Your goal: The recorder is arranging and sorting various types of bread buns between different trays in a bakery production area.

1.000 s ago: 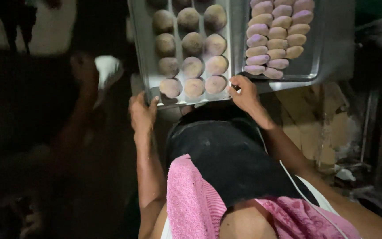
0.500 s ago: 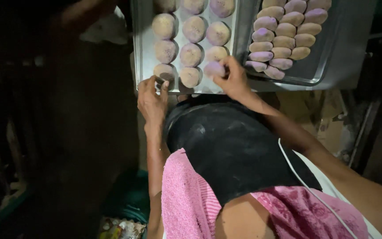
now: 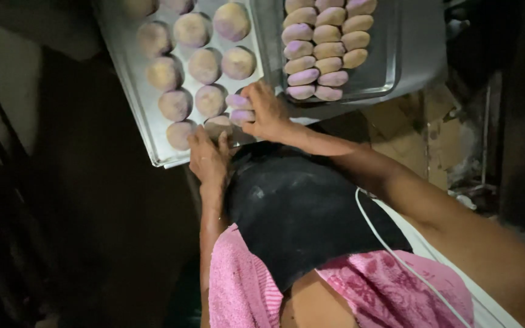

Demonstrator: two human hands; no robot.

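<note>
Hands setting purple-tinted dough pieces on a baking tray, near edge.

Right hand (image 3: 265,112) pinched on two oblong dough pieces (image 3: 239,107); left hand (image 3: 209,155) pressing flat on a round dough ball (image 3: 218,126) beside it. Baking tray (image 3: 135,91) ahead of the hands nearly full of balls; second tray (image 3: 390,54) right of them holds more oblong pieces to shape.

A grey metal work surface (image 3: 417,54) is seen above both hands, carrying two shallow metal baking trays. The left tray (image 3: 133,91), just above the left hand (image 3: 209,159), is loaded with round purple-tan dough balls (image 3: 205,65). The right tray (image 3: 390,48), up and right of the right hand (image 3: 268,112), is packed with oval purple-tan dough pieces (image 3: 326,48) in tight rows.
</note>
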